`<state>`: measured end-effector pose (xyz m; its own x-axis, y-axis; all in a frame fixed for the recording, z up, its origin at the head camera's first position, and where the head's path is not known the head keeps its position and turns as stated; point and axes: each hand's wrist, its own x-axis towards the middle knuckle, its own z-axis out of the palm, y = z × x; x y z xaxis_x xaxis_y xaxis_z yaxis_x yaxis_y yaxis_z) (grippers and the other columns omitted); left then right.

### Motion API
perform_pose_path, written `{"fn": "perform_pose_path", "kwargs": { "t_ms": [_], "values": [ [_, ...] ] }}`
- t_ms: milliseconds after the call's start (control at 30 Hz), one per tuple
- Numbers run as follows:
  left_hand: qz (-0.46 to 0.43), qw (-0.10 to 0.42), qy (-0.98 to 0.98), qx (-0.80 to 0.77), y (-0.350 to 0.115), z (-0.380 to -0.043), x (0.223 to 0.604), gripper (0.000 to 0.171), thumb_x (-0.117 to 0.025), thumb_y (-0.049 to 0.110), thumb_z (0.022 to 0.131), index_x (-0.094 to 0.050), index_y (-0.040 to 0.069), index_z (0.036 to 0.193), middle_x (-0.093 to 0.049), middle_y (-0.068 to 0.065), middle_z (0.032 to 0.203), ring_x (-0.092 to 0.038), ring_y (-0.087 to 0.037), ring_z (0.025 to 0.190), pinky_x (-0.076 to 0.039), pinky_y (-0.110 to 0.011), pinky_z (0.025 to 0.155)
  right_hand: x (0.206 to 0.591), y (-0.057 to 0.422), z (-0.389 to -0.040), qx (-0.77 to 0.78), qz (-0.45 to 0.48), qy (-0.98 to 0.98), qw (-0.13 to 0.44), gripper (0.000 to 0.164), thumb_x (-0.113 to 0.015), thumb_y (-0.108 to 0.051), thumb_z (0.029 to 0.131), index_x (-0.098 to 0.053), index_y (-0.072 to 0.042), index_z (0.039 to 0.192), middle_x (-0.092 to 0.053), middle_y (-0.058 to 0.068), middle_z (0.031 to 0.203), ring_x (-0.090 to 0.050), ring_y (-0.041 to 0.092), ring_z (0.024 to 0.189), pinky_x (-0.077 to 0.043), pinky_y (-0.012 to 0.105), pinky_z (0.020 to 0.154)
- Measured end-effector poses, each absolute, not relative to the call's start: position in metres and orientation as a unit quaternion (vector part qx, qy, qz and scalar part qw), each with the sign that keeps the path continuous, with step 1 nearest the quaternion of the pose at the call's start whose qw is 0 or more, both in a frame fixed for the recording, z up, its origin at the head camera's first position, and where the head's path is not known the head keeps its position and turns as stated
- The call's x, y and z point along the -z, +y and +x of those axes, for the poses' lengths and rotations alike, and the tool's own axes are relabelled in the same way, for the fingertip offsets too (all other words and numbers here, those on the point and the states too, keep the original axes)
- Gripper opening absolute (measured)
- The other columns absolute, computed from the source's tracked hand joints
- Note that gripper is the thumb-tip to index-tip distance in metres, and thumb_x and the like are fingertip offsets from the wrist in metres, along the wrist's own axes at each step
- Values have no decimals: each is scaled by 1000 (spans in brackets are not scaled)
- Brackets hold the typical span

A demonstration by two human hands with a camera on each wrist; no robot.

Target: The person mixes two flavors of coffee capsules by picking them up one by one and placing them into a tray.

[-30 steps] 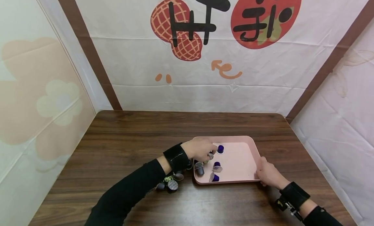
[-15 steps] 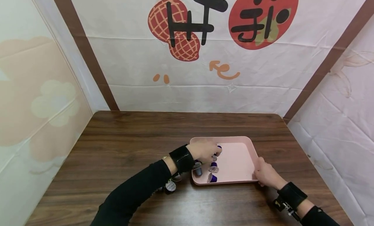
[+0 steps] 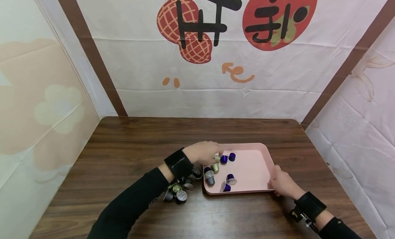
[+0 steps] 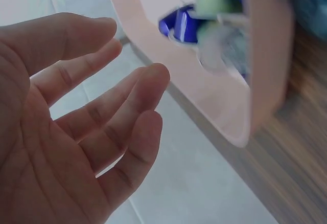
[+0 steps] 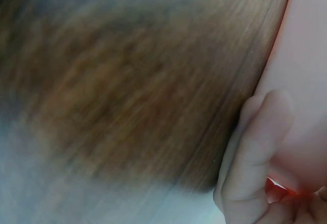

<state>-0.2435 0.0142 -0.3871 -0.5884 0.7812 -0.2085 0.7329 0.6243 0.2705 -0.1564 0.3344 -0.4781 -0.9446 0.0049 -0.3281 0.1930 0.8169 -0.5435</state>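
My left hand (image 3: 202, 152) is over the left edge of a pink tray (image 3: 253, 168). In the left wrist view the left hand's loosely bent fingers (image 4: 145, 88) hold nothing, apart from the tray. Inside the tray stand two purple coffee capsules (image 3: 232, 157) side by side near the hand, with light green capsules (image 3: 215, 168) to their left. A grey capsule (image 3: 210, 178) and more purple ones (image 3: 226, 187) lie toward the near side. My right hand (image 3: 284, 184) grips the tray's near right corner, its thumb (image 5: 255, 147) against the pink wall in the right wrist view.
Left of the tray, partly under the left forearm, several loose capsules (image 3: 181, 196) in grey, black and green lie in a heap. The wooden table (image 3: 148, 139) meets fabric walls at the back and sides.
My left hand has drawn back to the left from over the tray, leaving a purple capsule upright beside another. Green capsules have come into view. The right hand stays on the tray.
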Motion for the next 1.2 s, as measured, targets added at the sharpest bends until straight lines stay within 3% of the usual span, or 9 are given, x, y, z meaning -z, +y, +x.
{"fn": "perform_pose_path", "kwargs": {
  "t_ms": [267, 567, 667, 767, 867, 1200],
  "values": [
    [398, 141, 901, -99, -41, -253, 390, 15, -62, 12, 89, -63, 13, 104, -56, -2, 95, -51, -15, 81, -43, -33, 72, 477, 336, -158, 299, 52, 941, 152, 32, -43, -2, 89, -28, 7, 116, -50, 11, 66, -52, 19, 50, -47, 33, 46],
    [361, 185, 909, -90, -93, -245, 398, 33, -63, 13, 91, -58, 5, 122, -59, -10, 114, -57, -26, 104, -46, -40, 85, 476, 335, -158, 297, 47, 943, 146, 33, -42, -2, 88, -29, 8, 116, -50, 11, 64, -53, 19, 49, -47, 33, 45],
    [355, 183, 912, -94, -109, -238, 401, 25, -64, 14, 90, -62, 7, 114, -60, -8, 106, -57, -23, 95, -46, -40, 81, 476, 335, -159, 296, 48, 943, 146, 35, -42, -2, 87, -28, 8, 118, -51, 11, 64, -53, 20, 49, -47, 34, 45],
    [343, 179, 916, -109, -122, -230, 402, 5, -64, 14, 90, -62, 13, 94, -56, -1, 91, -53, -17, 79, -44, -35, 70, 476, 336, -159, 297, 48, 942, 145, 37, -42, -2, 87, -27, 9, 119, -51, 11, 63, -53, 20, 48, -47, 34, 45],
    [332, 175, 919, -123, -133, -221, 402, 12, -65, 17, 89, -55, 18, 82, -48, 1, 82, -45, -14, 69, -38, -32, 62, 476, 336, -159, 296, 52, 942, 146, 37, -42, -2, 87, -27, 10, 119, -51, 12, 63, -53, 20, 48, -47, 34, 45],
    [313, 150, 929, -132, -157, -191, 421, 21, -73, 19, 83, -61, 14, 100, -52, -3, 92, -48, -14, 75, -42, -34, 66, 475, 332, -155, 302, 57, 939, 156, 35, -42, -2, 88, -27, 8, 118, -51, 12, 66, -53, 20, 50, -47, 34, 46]
  ]
}}
